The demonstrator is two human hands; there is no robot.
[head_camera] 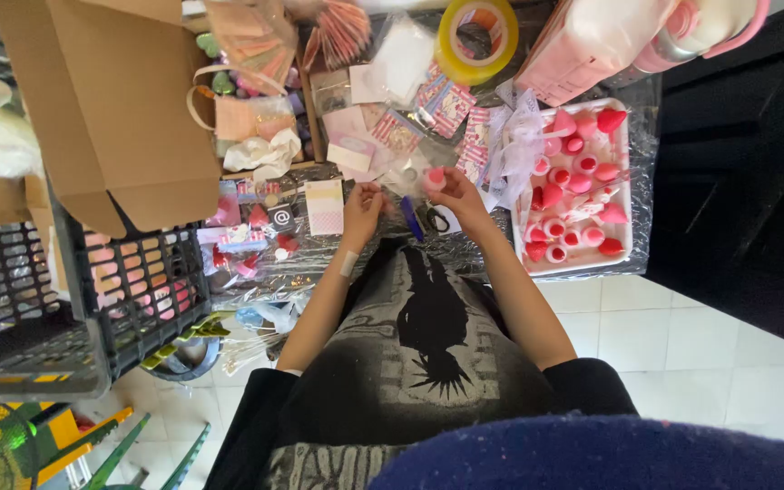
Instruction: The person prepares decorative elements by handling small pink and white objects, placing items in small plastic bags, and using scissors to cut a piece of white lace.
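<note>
1. We see the right hand (463, 201) raised over the bench (319, 263), fingers closed around a small pink makeup sponge (435, 176), held up at working height.
2. The left hand (361, 207) is pinched shut on the edge of a clear plastic bag (403, 178), seemingly to hold it steady beside the sponge.
3. To the right, a white tray (626, 181) keeps more pink and red sponges within easy reach.
4. A yellow tape roll (475, 38), a cardboard box (106, 100) and a dark plastic crate (38, 308) crowd the surroundings.
</note>
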